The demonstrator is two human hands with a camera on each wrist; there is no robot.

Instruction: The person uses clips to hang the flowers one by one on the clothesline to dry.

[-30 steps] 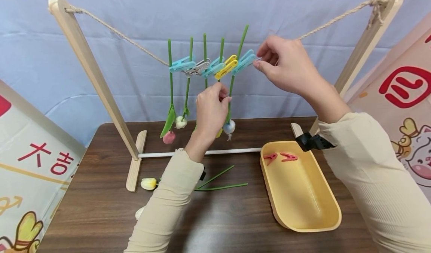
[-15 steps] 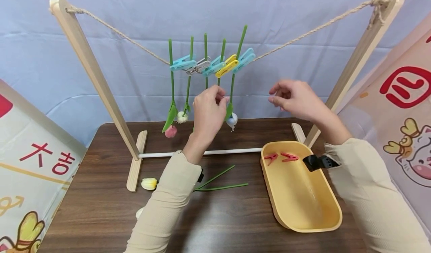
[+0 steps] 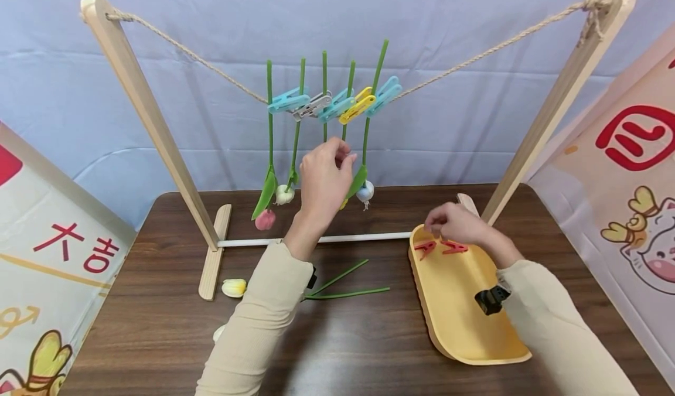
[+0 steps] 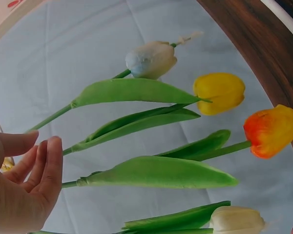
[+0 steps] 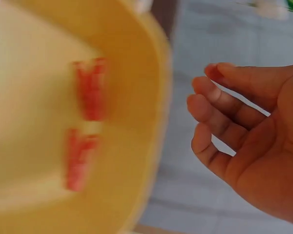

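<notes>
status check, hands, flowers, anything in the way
Left hand empty beside stems, right hand empty near tray. Five flowers clipped on rope. Two red clips in tray. No obstruction seen.

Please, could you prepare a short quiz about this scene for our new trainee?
1. How many red clips lie in the yellow tray?
2. True or false: the right hand grips one of these red clips.
3. Fill in: from left to right in the head view, the hanging clips are blue, grey, blue, ____, blue.

Key: 1. Two. 2. False; the right hand holds nothing. 3. Yellow.
</notes>
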